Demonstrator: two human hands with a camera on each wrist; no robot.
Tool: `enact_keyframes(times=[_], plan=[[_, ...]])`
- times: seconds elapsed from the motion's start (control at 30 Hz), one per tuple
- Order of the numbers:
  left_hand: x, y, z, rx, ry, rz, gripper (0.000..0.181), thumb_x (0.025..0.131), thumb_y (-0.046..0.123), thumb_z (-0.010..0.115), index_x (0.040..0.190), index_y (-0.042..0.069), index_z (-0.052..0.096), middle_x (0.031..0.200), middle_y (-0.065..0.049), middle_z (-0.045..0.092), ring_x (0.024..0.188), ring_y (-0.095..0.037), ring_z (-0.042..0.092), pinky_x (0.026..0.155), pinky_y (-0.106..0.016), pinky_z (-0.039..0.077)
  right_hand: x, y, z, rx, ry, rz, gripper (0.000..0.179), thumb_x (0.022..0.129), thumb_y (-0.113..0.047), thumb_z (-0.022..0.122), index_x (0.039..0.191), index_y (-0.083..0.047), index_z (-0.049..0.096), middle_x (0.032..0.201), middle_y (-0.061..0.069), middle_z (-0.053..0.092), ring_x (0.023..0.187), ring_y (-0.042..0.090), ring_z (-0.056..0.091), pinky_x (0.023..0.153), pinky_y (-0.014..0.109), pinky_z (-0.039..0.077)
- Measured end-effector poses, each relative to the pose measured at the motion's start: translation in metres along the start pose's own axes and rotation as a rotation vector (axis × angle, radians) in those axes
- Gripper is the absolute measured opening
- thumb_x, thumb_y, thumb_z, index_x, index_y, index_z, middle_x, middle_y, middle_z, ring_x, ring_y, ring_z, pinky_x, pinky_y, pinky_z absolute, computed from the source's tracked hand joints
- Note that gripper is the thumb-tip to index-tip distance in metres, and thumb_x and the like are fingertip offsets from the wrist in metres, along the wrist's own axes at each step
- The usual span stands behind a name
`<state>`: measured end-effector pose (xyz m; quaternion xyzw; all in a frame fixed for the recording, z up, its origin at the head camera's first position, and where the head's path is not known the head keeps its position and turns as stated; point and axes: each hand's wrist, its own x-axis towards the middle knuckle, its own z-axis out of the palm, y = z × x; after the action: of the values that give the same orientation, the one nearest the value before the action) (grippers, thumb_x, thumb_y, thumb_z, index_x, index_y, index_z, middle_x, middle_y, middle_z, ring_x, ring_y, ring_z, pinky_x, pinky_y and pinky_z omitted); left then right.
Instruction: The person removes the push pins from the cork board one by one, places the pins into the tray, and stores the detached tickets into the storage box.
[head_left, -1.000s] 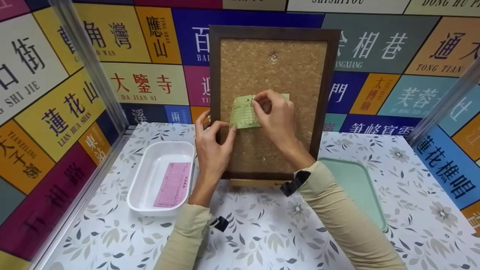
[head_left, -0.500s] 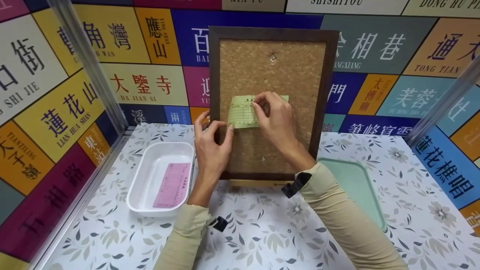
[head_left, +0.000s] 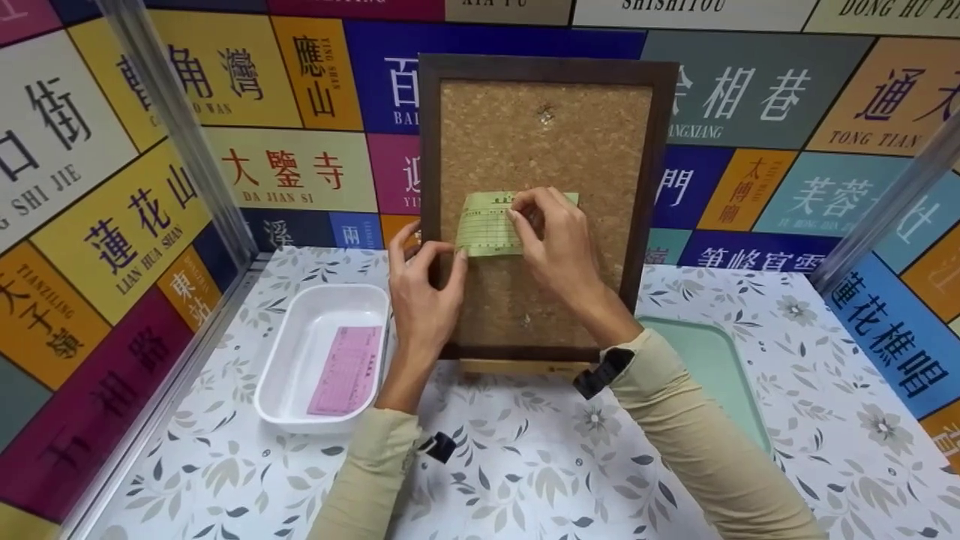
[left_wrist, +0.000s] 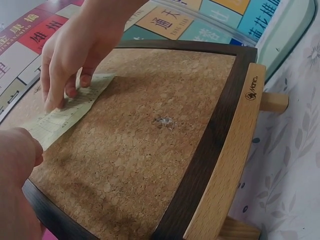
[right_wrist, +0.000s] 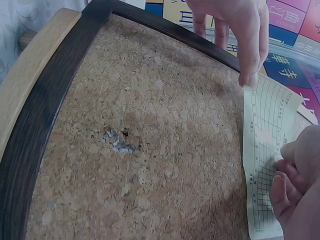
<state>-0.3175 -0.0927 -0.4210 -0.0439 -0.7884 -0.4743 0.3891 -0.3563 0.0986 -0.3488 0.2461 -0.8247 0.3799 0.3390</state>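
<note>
"What are you seeing?"

"I'm seeing the green slip resting against the cork board, which is standing toward the table's far edge. The left hand is pinching the slip's lower left corner."

"And the right hand?"

"Its bent fingers are touching the slip; whether they're gripping anything, I can't tell."

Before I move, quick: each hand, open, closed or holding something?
Left hand: closed, pinching a corner of the light-green printed paper slip.
Right hand: closed, fingertips against that slip; anything between them is hidden.
</note>
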Motion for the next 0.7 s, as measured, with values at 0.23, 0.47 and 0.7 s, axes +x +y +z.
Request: enact_keyframes(times=[0.23, 0.47, 0.7], plan=[[0.0, -0.001, 0.0, -0.004, 0.006, 0.002, 0.02, 0.099, 0.034, 0.079, 0.101, 0.014, 0.08, 0.157, -0.011, 0.054, 0.139, -0.028, 0.056, 0.12, -0.045, 0.043, -0.004, 0.003, -0.009, 0.004, 0.004, 0.014, 0.009, 0.103, -0.018, 0.074, 0.102, -0.009, 0.073, 0.092, 0.005, 0.071, 0.079, 0.017, 0.064, 0.073, 0.029, 0.048], [0.001, -0.002, -0.002, -0.031, 0.025, 0.022, 0.017, 0.098, 0.03, 0.08, 0.1, 0.014, 0.08, 0.153, -0.009, 0.058, 0.133, -0.031, 0.059, 0.117, -0.05, 0.044, -0.01, 0.011, -0.019, 0.038, 0.024, 0.027, 0.009, 0.101, -0.016, 0.073, 0.1, -0.007, 0.072, 0.093, 0.006, 0.07, 0.08, 0.016, 0.066, 0.069, 0.026, 0.05], [0.002, -0.002, -0.002, -0.032, 0.031, 0.016, 0.018, 0.098, 0.031, 0.079, 0.1, 0.013, 0.08, 0.151, -0.008, 0.059, 0.132, -0.028, 0.059, 0.116, -0.047, 0.044, -0.018, 0.018, -0.029, 0.033, 0.03, 0.026, 0.005, 0.096, -0.013, 0.077, 0.095, -0.009, 0.075, 0.095, 0.003, 0.073, 0.076, 0.016, 0.066, 0.066, 0.025, 0.052]])
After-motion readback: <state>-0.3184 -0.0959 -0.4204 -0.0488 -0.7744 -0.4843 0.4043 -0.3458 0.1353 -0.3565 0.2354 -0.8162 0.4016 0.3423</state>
